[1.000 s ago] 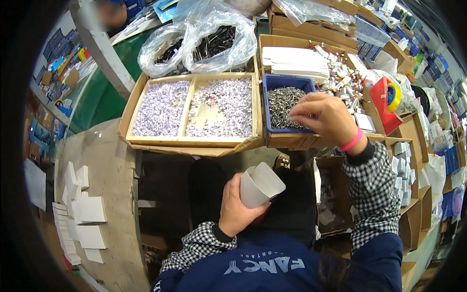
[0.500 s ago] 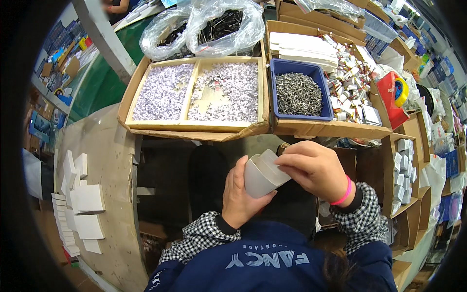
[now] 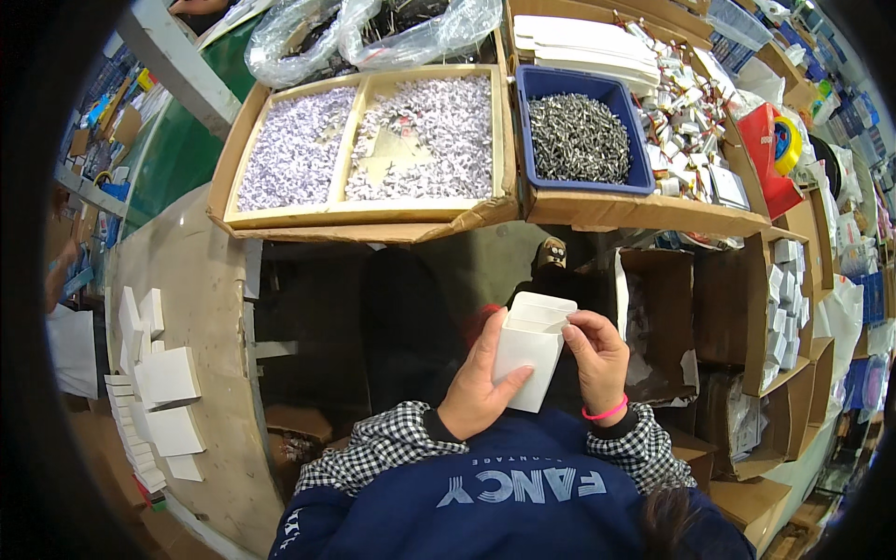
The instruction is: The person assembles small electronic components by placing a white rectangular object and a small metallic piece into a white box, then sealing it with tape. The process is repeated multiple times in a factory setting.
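Note:
A small white cardboard box (image 3: 525, 359) is held upright in front of my body, its top flap raised and its upper end open. Wrapped around the box's left side is my left hand (image 3: 479, 387), with the thumb across the front. My right hand (image 3: 600, 359), a pink band at its wrist, pinches the upper right edge of the box near the side flap. What lies inside the box cannot be made out.
Ahead stands a divided wooden tray (image 3: 359, 201) of small white pieces. Beside it, a blue bin (image 3: 583, 185) holds small metal parts. White boxes (image 3: 168, 378) lie on the left board (image 3: 210, 308). Open cartons (image 3: 665, 322) stand at right; plastic bags (image 3: 425, 42) lie beyond the tray.
The box has turned more upright, and its open top has come into view. My right hand has moved down, from over the opening to the box's right edge. The view has shifted too.

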`<state>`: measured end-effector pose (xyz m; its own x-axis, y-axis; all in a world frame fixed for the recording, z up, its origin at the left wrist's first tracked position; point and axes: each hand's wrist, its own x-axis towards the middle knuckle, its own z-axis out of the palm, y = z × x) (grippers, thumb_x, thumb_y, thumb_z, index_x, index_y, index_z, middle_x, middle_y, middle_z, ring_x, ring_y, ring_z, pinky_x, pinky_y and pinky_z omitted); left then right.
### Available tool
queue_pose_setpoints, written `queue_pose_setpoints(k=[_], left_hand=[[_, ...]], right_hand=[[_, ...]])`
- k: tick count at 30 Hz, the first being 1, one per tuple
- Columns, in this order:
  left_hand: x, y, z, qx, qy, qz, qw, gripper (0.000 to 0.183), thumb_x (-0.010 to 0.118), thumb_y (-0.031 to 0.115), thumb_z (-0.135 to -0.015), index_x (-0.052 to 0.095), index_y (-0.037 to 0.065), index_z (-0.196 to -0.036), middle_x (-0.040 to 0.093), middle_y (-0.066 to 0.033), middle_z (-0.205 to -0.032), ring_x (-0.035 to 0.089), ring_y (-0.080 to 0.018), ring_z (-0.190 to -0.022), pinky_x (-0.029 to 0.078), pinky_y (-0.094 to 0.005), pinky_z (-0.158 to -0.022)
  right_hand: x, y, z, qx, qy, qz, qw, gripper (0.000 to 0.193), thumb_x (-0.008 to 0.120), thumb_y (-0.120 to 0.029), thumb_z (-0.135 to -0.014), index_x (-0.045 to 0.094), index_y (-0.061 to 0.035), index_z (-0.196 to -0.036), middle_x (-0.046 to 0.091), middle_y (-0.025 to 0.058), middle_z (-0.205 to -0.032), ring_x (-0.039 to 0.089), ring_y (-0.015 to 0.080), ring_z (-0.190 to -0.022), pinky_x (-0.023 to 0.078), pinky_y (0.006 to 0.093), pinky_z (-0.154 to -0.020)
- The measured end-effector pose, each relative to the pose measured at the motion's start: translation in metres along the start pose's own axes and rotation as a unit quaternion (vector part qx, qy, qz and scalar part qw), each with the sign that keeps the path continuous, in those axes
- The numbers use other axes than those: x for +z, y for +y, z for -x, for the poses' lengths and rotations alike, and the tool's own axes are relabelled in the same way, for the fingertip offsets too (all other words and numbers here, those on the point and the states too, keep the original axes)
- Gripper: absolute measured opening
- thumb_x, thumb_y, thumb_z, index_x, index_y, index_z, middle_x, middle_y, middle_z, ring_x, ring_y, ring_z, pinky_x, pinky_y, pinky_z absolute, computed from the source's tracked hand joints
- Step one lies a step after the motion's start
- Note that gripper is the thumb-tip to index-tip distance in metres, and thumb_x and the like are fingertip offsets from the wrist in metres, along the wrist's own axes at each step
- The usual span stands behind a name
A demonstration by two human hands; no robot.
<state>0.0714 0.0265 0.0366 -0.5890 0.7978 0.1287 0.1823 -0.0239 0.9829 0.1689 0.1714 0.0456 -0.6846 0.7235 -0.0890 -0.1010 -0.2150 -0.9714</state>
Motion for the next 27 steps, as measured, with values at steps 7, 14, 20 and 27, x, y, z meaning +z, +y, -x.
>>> queue_pose_setpoints(k=[7,14,20,27], left_hand=[[-0.012,-0.012,0.028,-0.126,-0.040,0.118,0.984,0.045,0.053,0.016,-0.096,0.041,0.011,-0.139,0.058,-0.0115,-0.125,0.055,-0.0177,-0.113,0.042,-0.0289,-0.097],[-0.014,-0.009,0.013,-0.226,0.034,0.311,0.922,0.013,0.052,0.014,-0.096,0.055,0.006,-0.106,0.061,-0.0032,-0.095,0.056,-0.0104,-0.086,0.046,-0.0248,-0.080],[-0.018,-0.002,-0.001,-0.285,0.055,0.463,0.838,0.012,0.053,0.010,-0.095,0.052,0.007,-0.106,0.058,-0.0042,-0.102,0.056,-0.0118,-0.095,0.048,-0.0278,-0.083],[-0.027,-0.012,-0.003,-0.267,-0.043,0.474,0.838,0.023,0.047,0.013,-0.098,0.055,0.004,-0.118,0.056,-0.0059,-0.120,0.054,-0.0161,-0.111,0.045,-0.0311,-0.096]], right_hand=[[0.001,0.019,0.038,0.051,0.005,0.009,0.999,0.022,0.060,-0.004,-0.091,0.061,0.0039,-0.111,0.060,0.0094,-0.117,0.057,0.0133,-0.103,0.045,0.0255,-0.092],[0.005,0.020,0.028,0.119,-0.056,0.021,0.991,0.021,0.058,-0.010,-0.093,0.059,0.0023,-0.110,0.061,0.0095,-0.112,0.056,0.0151,-0.102,0.044,0.0277,-0.090],[0.010,0.013,0.022,0.202,-0.064,-0.135,0.968,0.030,0.053,-0.014,-0.096,0.055,0.0025,-0.120,0.062,0.0096,-0.114,0.057,0.0146,-0.105,0.043,0.0280,-0.093],[-0.001,0.016,0.018,0.066,-0.180,-0.009,0.981,0.027,0.049,-0.021,-0.098,0.062,0.0018,-0.106,0.059,0.0147,-0.118,0.056,0.0213,-0.107,0.044,0.0325,-0.094]])
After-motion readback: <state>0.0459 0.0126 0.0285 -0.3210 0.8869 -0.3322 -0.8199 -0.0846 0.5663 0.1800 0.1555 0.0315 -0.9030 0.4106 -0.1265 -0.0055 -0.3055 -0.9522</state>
